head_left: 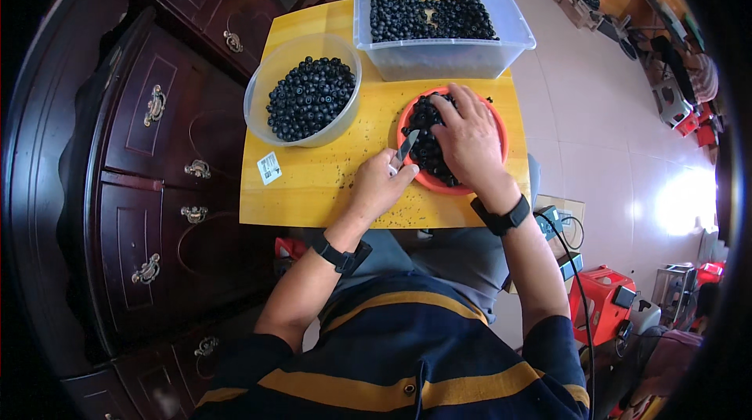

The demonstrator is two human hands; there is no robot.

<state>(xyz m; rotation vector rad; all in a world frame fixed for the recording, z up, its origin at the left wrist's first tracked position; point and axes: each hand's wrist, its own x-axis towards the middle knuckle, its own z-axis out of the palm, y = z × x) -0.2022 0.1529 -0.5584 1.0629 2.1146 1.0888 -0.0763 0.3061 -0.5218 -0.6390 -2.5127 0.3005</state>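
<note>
My left hand (378,189) is closed round the handle of a small knife (408,146). The blade points up and away, over the near left rim of an orange-red round bowl (501,132). Small dark round pieces (427,155), like berries or beads, fill that bowl. My right hand (470,138) reaches over it from the right, palm down, fingers apart and bent onto the pieces. Fingertips touch the heap; nothing shows gripped between them, though their undersides are hidden.
On the yellow table (313,193), a clear round tub (254,110) of dark pieces stands left and a large clear bin (439,59) behind. A white label (269,168) and dark crumbs lie on the wood. Dark drawers (149,130) line the left; a red stool (603,302) stands right.
</note>
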